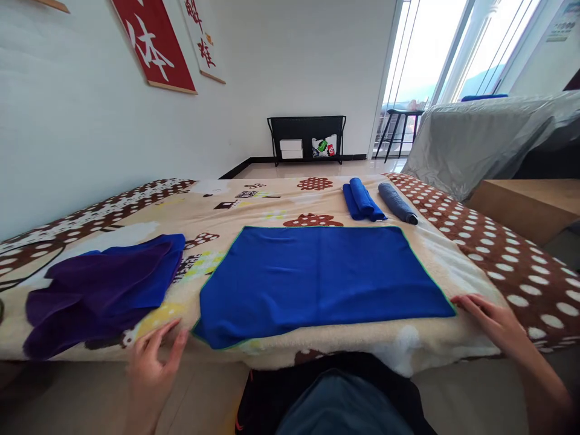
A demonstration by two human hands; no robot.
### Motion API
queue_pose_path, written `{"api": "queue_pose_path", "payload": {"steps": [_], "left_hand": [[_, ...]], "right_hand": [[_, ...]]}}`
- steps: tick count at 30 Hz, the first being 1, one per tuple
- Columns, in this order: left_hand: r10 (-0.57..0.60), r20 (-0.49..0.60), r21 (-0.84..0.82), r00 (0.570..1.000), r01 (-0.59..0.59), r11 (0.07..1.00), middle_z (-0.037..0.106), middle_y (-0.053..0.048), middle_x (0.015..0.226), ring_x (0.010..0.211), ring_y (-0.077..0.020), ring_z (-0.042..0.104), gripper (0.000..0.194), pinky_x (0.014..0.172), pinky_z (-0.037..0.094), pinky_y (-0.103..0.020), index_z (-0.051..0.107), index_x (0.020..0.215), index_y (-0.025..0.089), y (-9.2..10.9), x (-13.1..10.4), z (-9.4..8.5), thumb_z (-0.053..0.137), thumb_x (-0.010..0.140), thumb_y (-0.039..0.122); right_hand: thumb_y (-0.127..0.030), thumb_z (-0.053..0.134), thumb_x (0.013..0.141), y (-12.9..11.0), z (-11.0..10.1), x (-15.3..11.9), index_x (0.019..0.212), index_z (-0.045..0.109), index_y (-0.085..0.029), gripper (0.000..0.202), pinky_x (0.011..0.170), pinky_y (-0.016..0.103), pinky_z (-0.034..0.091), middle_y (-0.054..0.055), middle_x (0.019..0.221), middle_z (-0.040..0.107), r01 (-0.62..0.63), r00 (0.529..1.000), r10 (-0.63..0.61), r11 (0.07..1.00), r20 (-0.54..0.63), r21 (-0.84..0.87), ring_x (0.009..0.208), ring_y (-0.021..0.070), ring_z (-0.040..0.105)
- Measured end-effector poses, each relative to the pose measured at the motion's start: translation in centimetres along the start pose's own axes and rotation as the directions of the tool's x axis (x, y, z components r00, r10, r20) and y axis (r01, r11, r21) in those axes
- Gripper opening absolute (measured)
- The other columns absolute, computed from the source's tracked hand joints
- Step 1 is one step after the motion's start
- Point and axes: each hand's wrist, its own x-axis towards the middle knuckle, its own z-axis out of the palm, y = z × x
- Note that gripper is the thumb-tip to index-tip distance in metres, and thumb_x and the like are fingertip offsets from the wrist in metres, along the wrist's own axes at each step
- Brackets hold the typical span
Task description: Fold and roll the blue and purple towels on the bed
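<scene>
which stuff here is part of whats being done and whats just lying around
Part of the job:
- spread blue cloth, between left hand and right hand
- patterned blanket beneath it
- probably the crumpled purple cloth and rolled blue cloth

Just about:
- black shelf
- stool
- red wall scroll
- plastic sheeting

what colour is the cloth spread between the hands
The cloth is blue, edged in green, clearest in the head view.

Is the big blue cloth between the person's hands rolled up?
No, the blue cloth lies spread out on the patterned blanket between the left hand and the right hand.
</scene>
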Motion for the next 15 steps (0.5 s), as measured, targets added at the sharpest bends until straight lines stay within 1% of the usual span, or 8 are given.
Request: {"api": "queue_pose_path", "payload": {"steps": [1, 2, 4, 8, 10, 11, 13, 15], "left_hand": [[-0.046, 0.035, -0.037, 0.998, 0.047, 0.998, 0.063, -0.011, 0.115, 0.101, -0.0315, 0.063, 0.051, 0.095, 0.051, -0.047, 0.067, 0.112, 0.026, 0.2, -0.2, 0.0, 0.054, 0.083, 0.065], [-0.082, 0.075, -0.087, 0.994, 0.088, 0.992, 0.064, -0.01, 0.112, 0.096, -0.0298, 0.064, 0.051, 0.089, 0.053, -0.045, 0.068, 0.109, 0.026, 0.7, -0.2, 0.2, 0.055, 0.081, 0.067], [-0.11, 0.116, -0.154, 0.987, 0.127, 0.98, 0.065, -0.008, 0.103, 0.089, -0.0281, 0.065, 0.048, 0.086, 0.054, -0.044, 0.068, 0.098, 0.025, 2.1, 0.4, 1.1, 0.057, 0.078, 0.068], [-0.056, 0.036, -0.075, 0.998, 0.058, 0.995, 0.065, -0.008, 0.09, 0.092, -0.0319, 0.062, 0.044, 0.099, 0.046, -0.052, 0.063, 0.08, 0.025, 4.1, 0.9, 2.5, 0.058, 0.075, 0.068], [-0.066, 0.037, -0.068, 0.997, 0.068, 0.995, 0.066, -0.008, 0.089, 0.093, -0.0328, 0.061, 0.042, 0.098, 0.046, -0.053, 0.062, 0.08, 0.025, 4.1, 0.6, 2.5, 0.057, 0.075, 0.067], [-0.096, 0.059, -0.098, 0.994, 0.102, 0.99, 0.067, -0.008, 0.09, 0.093, -0.0323, 0.062, 0.042, 0.096, 0.048, -0.051, 0.062, 0.082, 0.026, 3.9, 0.5, 2.4, 0.057, 0.075, 0.067], [-0.178, 0.126, -0.2, 0.976, 0.201, 0.959, 0.069, -0.006, 0.091, 0.092, -0.0305, 0.065, 0.041, 0.089, 0.052, -0.046, 0.062, 0.087, 0.026, 3.2, 0.3, 2.1, 0.059, 0.075, 0.065], [-0.239, 0.178, -0.304, 0.954, 0.285, 0.909, 0.071, -0.004, 0.09, 0.09, -0.0293, 0.068, 0.041, 0.084, 0.055, -0.042, 0.062, 0.089, 0.027, 2.6, 0.4, 1.9, 0.062, 0.074, 0.065]], "right_hand": [[-0.066, 0.053, 0.08, -0.2, 0.3, -0.8, 0.085, 0.075, -0.041, 0.034, 0.094, 0.052, 0.052, 0.003, 0.104, 0.074, 0.013, 1.0, -0.013, 1.0, 0.022, 0.007, 0.108, 0.0394, 0.065], [-0.067, 0.055, 0.079, -0.6, 0.7, -1.3, 0.086, 0.075, -0.042, 0.033, 0.095, 0.052, 0.052, 0.003, 0.105, 0.073, 0.024, 1.0, -0.024, 1.0, 0.003, 0.005, 0.108, 0.0397, 0.065], [-0.069, 0.059, 0.074, -1.6, 1.7, -1.7, 0.087, 0.074, -0.038, 0.036, 0.091, 0.052, 0.054, 0.004, 0.102, 0.073, 0.039, 0.999, -0.039, 0.999, -0.023, -0.015, 0.102, 0.0391, 0.066], [-0.073, 0.063, 0.07, -2.6, 3.1, -1.3, 0.094, 0.073, -0.023, 0.056, 0.078, 0.042, 0.055, 0.007, 0.092, 0.073, -0.011, 0.998, 0.009, 1.0, -0.058, -0.029, 0.084, 0.0312, 0.067], [-0.074, 0.062, 0.071, -2.3, 3.2, -1.2, 0.102, 0.072, -0.02, 0.063, 0.074, 0.038, 0.055, 0.008, 0.095, 0.073, -0.046, 0.994, 0.046, 0.999, -0.099, 0.003, 0.082, 0.0286, 0.067], [-0.073, 0.063, 0.071, -2.1, 3.2, -1.2, 0.106, 0.072, -0.02, 0.064, 0.074, 0.037, 0.055, 0.008, 0.099, 0.073, -0.047, 0.994, 0.048, 0.999, -0.096, 0.015, 0.084, 0.0282, 0.067], [-0.068, 0.067, 0.072, -1.5, 2.8, -1.4, 0.112, 0.071, -0.021, 0.062, 0.077, 0.034, 0.055, 0.007, 0.104, 0.073, -0.009, 1.0, 0.01, 0.999, -0.014, 0.032, 0.09, 0.0275, 0.067], [-0.064, 0.072, 0.072, -1.1, 2.5, -1.5, 0.116, 0.069, -0.023, 0.06, 0.076, 0.033, 0.055, 0.005, 0.101, 0.072, 0.029, 0.996, -0.033, 0.998, 0.087, 0.049, 0.089, 0.026, 0.067]]}}
